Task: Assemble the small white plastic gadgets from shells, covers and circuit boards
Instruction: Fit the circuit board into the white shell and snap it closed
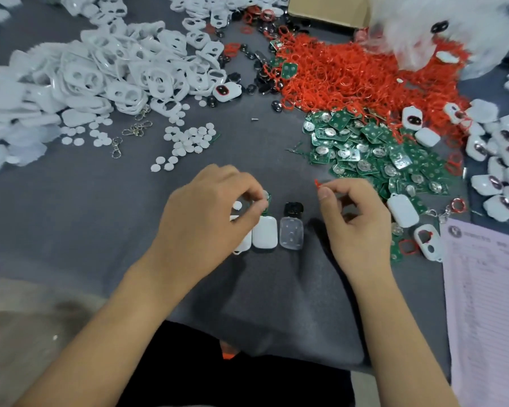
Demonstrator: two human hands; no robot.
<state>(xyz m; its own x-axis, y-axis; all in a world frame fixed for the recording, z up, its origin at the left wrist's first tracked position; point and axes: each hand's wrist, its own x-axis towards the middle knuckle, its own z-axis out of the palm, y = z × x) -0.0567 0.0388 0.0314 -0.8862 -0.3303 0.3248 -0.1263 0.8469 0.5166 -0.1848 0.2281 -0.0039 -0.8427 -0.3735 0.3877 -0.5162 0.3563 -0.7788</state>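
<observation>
My left hand (209, 210) hovers over the near middle of the grey cloth and pinches a small green circuit board (266, 201) with a coin cell at its fingertips. Below it lie a white shell (264, 232), another white shell (243, 243) half hidden under the hand, and a clear cover (291, 232) with a black rubber pad (293, 208) just above it. My right hand (356, 218) is to the right, pinching a red rubber ring (317, 183) between thumb and forefinger.
A heap of white covers (100, 74) fills the far left, white discs (188, 139) and metal clasps (135, 129) lie before it. Red rings (350, 74) and green boards (373, 148) pile at the right, finished white gadgets (500, 160) at the right edge, a paper sheet (488, 304) near right.
</observation>
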